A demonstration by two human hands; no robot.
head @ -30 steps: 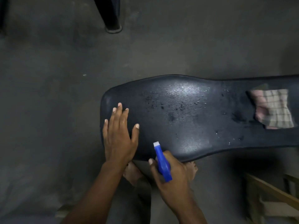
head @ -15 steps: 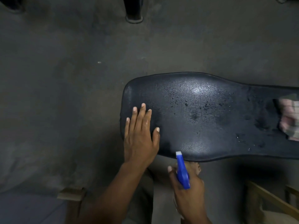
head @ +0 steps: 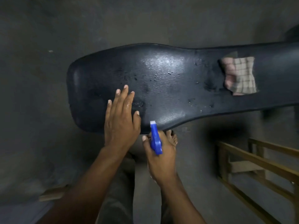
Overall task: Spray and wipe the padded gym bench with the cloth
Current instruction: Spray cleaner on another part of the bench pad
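Note:
The black padded bench (head: 169, 88) runs from the middle to the right edge, its wide end at the left, with wet droplets shining on its top. My left hand (head: 121, 117) lies flat on the pad near its front left, fingers spread, holding nothing. My right hand (head: 160, 156) grips a blue spray bottle head (head: 155, 138) just off the bench's near edge, its white nozzle pointing at the pad. A checked pink and beige cloth (head: 239, 76) lies crumpled on the pad at the right, away from both hands.
A wooden frame (head: 258, 172) stands on the grey concrete floor at the lower right. My bare foot (head: 173, 138) shows under the bench's near edge. A small wooden block (head: 51, 194) lies on the floor at the lower left.
The view shifted, so the cloth is back fully in frame. My left hand slid a little rightward along the pad. My right hand still holds the sprayer at the near edge.

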